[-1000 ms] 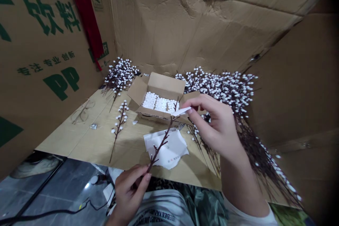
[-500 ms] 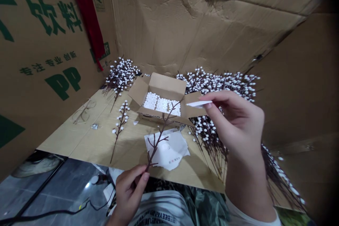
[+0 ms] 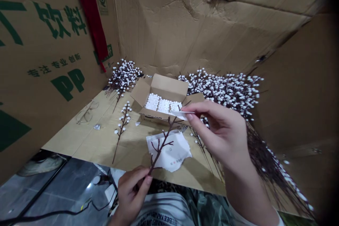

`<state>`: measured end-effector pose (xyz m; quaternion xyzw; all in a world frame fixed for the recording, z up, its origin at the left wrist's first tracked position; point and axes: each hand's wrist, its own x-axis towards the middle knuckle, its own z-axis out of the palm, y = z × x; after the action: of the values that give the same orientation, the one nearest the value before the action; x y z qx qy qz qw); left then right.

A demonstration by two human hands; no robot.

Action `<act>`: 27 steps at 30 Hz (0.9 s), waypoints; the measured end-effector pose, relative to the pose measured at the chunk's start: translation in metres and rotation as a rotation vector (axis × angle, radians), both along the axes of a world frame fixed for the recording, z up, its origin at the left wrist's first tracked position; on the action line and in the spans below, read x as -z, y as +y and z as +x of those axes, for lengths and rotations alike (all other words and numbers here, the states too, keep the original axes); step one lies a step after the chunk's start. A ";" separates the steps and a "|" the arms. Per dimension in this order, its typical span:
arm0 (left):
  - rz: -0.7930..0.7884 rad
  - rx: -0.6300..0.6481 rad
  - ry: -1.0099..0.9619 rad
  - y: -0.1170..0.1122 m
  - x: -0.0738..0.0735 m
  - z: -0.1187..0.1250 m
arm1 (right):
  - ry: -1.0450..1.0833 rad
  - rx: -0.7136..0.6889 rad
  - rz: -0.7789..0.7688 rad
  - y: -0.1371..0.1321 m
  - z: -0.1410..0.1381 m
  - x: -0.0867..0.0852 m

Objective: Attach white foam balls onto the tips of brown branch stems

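Upper end of bare twig partly hidden by white slip; contact can't be told. Print on torn paper can't be read; "PP" is legible on carton wall. Twig base is pinched by left hand, slanted over paper; slip is pinched between thumb and forefinger of right hand near open box.

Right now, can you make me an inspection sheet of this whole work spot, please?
Surface: tan board, torn paper lying on it.
Job's things: bare branch; white slip; open box holding white beads; lone berry sprig left of the box; berry bunches at back left and right.
Clutter: shiny scrap at left.
Hands: left hand holds the branch's lower end; right hand pinches the slip near its top; contact unclear.
Cables: black cable on the floor.
Surroundings: cardboard walls; red ribbon hanging left.
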<state>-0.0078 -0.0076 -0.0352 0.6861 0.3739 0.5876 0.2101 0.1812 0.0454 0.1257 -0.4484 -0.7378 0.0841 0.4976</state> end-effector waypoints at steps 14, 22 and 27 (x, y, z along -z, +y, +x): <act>0.049 0.020 -0.019 0.001 -0.008 0.000 | 0.223 -0.040 -0.171 -0.009 0.004 0.000; 0.035 0.011 0.006 0.004 -0.008 0.000 | 0.195 0.012 -0.159 -0.009 0.005 0.001; 0.031 0.009 -0.006 0.003 -0.005 -0.001 | 0.109 0.028 -0.097 -0.009 0.004 0.000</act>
<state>-0.0090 -0.0046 -0.0299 0.6894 0.3609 0.5943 0.2031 0.1852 0.0366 0.1254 -0.4772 -0.6982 0.1371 0.5158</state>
